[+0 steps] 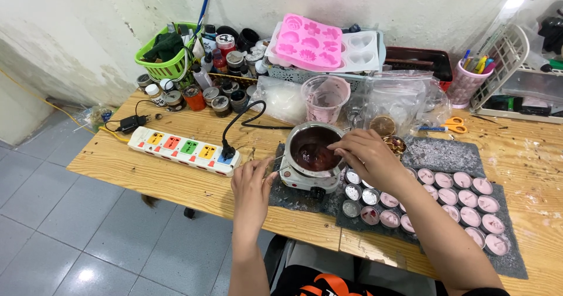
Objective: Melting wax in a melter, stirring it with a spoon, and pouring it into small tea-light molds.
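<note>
A small metal pot sits on a little white hot plate, near the middle of the wooden table. The pot is round and shiny on the outside, and it is full of dark red melted stuff that looks wet and glossy. A black cord runs from behind the pot to a white power strip on the left.

The right hand is over the right side of the pot, fingers curled and pinched together at the rim — I cannot tell if it holds something tiny. The left hand is just left of the hot plate, fingers curled in toward a thin handle there, but I cannot tell if it grips it.

To the right of the pot lie rows of small round cups on a dark mat — most have pale pink filling. The mat reaches close to the near edge of the table. Far behind the pot stand a plastic cup, a pink mould, many little jars and a green basket. The most open wood is on the near left, by the power strip, and at the far right
</note>
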